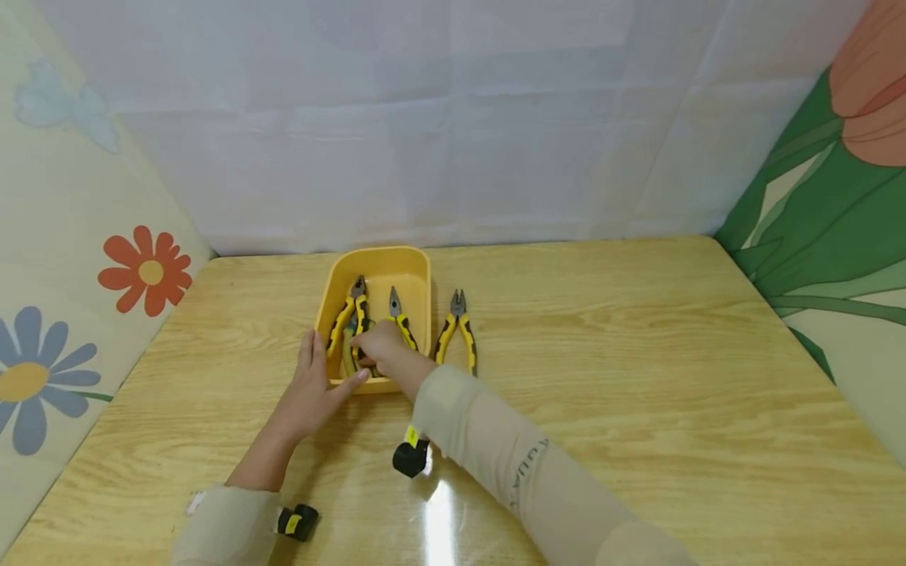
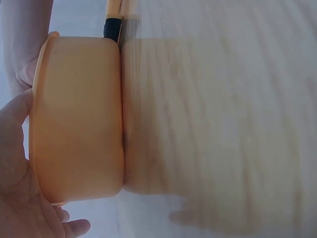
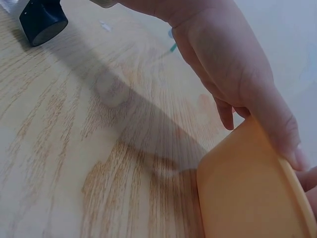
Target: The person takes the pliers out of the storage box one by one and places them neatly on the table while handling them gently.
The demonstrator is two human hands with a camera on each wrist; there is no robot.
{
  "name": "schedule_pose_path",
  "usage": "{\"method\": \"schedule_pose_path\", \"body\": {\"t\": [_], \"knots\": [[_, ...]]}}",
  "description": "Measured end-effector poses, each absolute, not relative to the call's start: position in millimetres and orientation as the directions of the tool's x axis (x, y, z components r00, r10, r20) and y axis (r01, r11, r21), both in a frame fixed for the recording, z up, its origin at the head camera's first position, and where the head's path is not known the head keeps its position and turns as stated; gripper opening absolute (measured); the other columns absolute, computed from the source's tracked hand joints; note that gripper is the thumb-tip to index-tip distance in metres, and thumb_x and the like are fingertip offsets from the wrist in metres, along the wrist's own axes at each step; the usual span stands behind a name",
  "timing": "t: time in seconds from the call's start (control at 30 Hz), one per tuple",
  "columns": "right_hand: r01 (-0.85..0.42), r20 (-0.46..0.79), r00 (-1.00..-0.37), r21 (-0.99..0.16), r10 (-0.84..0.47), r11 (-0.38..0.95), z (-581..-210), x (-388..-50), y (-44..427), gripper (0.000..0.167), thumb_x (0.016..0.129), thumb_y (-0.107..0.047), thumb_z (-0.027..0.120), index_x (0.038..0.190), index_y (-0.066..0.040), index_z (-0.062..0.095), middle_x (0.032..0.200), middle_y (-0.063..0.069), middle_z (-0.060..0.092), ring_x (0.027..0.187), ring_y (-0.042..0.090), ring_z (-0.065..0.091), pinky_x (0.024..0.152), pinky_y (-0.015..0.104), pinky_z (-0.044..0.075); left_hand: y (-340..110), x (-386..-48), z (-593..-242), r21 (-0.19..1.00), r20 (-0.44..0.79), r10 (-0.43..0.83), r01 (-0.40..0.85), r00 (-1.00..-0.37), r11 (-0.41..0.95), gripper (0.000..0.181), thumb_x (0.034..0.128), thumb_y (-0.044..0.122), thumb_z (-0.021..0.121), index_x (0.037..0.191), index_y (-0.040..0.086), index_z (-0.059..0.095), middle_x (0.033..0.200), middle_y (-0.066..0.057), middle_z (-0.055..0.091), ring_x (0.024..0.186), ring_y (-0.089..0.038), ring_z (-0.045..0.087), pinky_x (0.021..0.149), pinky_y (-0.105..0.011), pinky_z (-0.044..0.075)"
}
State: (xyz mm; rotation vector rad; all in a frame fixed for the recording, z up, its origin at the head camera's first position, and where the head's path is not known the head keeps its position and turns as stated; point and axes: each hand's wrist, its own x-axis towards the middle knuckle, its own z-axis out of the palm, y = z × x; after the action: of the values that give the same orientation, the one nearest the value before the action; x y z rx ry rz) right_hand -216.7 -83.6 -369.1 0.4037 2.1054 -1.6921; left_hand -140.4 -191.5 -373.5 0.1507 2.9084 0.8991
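A yellow plastic bin (image 1: 378, 258) stands toward the back of the table. My left hand (image 1: 311, 393) holds its near-left corner, thumb over the front rim and the other fingers along the left outer wall. In the right wrist view the left thumb (image 3: 277, 119) presses on that rim. My right hand (image 1: 385, 346) reaches inside the bin, fingers curled at the handle of combination pliers (image 1: 343, 322) with yellow and black grips; its fingertips are partly hidden. Long-nose pliers (image 1: 395, 302) lie to the right, partly behind that hand. Something yellowish-green lies under the first pliers.
Another pair of pliers (image 1: 458, 303) lies on the wooden table (image 1: 602, 354) just right of the bin. Black wrist devices with yellow labels show near the right wrist (image 1: 410, 456) and left wrist (image 1: 299, 522). A white sheet (image 1: 453, 141) hangs behind; flower-patterned panels flank both sides.
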Motion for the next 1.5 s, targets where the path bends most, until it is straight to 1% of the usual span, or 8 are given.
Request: {"method": "schedule_pose_path", "body": {"t": [0.13,0.33,0.53,0.67,0.87,1.1,1.23,1.5], "knots": [[0.478,-0.492,-0.871,-0.854,-0.018,0.207,-369.2,-219.2,-84.2,0.032,0.072,-0.007,0.069,0.1,0.004,0.057,0.092,0.01,0.056,0.057,0.019,0.058,0.058,0.029,0.049,-191.1,-140.8,-372.5,0.564,-0.061,0.121,0.066,-0.991,0.823,0.098,0.0807,0.057,0.043,0.134,0.0,-0.016,0.138,-0.02,-0.019,0.122,-0.046,0.01,0.092,-0.057,0.021],[0.498,-0.505,-0.863,-0.856,-0.018,0.141,-370.5,-220.7,-85.0,0.035,0.069,-0.001,0.07,0.101,0.007,0.055,0.097,0.013,0.056,0.052,0.019,0.058,0.052,0.026,0.049,-191.1,-139.0,-372.6,0.569,-0.072,0.121,0.059,-0.99,0.821,0.098,0.0808,0.057,0.043,0.133,0.0,-0.017,0.138,-0.019,-0.021,0.121,-0.046,0.01,0.092,-0.056,0.021],[0.513,-0.518,-0.855,-0.852,-0.027,0.106,-371.6,-221.7,-84.6,0.036,0.069,0.001,0.07,0.101,0.007,0.055,0.091,0.014,0.057,0.055,0.021,0.06,0.051,0.026,0.049,-191.2,-137.3,-372.8,0.568,-0.076,0.119,0.055,-0.99,0.821,0.098,0.0809,0.058,0.042,0.133,0.0,-0.018,0.138,-0.018,-0.022,0.123,-0.045,0.007,0.092,-0.056,0.02],[0.541,-0.543,-0.839,-0.84,-0.044,0.04,-371.7,-222.0,-83.7,0.038,0.071,0.002,0.068,0.106,0.008,0.053,0.087,0.012,0.058,0.06,0.021,0.061,0.053,0.026,0.05,-191.2,-136.4,-372.5,0.568,-0.079,0.118,0.052,-0.99,0.822,0.098,0.0809,0.058,0.041,0.133,0.0,-0.018,0.138,-0.018,-0.022,0.123,-0.044,0.007,0.092,-0.056,0.021],[0.576,-0.573,-0.817,-0.814,-0.067,-0.076,-370.4,-221.3,-83.6,0.03,0.072,0.007,0.064,0.101,0.009,0.055,0.076,0.011,0.057,0.066,0.022,0.061,0.055,0.025,0.05,-191.2,-135.8,-372.0,0.566,-0.081,0.114,0.048,-0.99,0.823,0.098,0.0807,0.058,0.041,0.133,0.0,-0.018,0.138,-0.017,-0.023,0.122,-0.045,0.007,0.091,-0.056,0.021],[0.592,-0.588,-0.805,-0.804,-0.072,-0.05,-371.8,-223.7,-81.6,0.039,0.073,0.009,0.063,0.109,0.009,0.05,0.076,0.013,0.055,0.064,0.024,0.061,0.054,0.027,0.05,-191.1,-135.7,-373.5,0.579,-0.075,0.109,0.046,-0.991,0.814,0.098,0.0806,0.058,0.042,0.133,0.001,-0.018,0.138,-0.016,-0.023,0.122,-0.045,0.007,0.092,-0.057,0.021],[0.597,-0.594,-0.801,-0.801,-0.072,-0.041,-371.3,-223.9,-80.3,0.039,0.072,0.01,0.063,0.109,0.01,0.05,0.074,0.014,0.056,0.063,0.025,0.061,0.054,0.027,0.05,-190.9,-136.1,-373.9,0.582,-0.074,0.11,0.047,-0.991,0.812,0.098,0.0804,0.058,0.042,0.133,0.001,-0.018,0.138,-0.015,-0.023,0.122,-0.045,0.007,0.091,-0.057,0.021],[0.575,-0.571,-0.818,-0.813,-0.064,-0.097,-369.2,-220.6,-79.1,0.042,0.072,0.011,0.062,0.112,0.012,0.047,0.076,0.014,0.055,0.064,0.025,0.062,0.054,0.026,0.05,-189.7,-138.9,-372.0,0.576,-0.06,0.121,0.065,-0.991,0.815,0.097,0.081,0.057,0.042,0.133,0.001,-0.018,0.138,-0.017,-0.022,0.123,-0.043,0.004,0.092,-0.057,0.019]]}}
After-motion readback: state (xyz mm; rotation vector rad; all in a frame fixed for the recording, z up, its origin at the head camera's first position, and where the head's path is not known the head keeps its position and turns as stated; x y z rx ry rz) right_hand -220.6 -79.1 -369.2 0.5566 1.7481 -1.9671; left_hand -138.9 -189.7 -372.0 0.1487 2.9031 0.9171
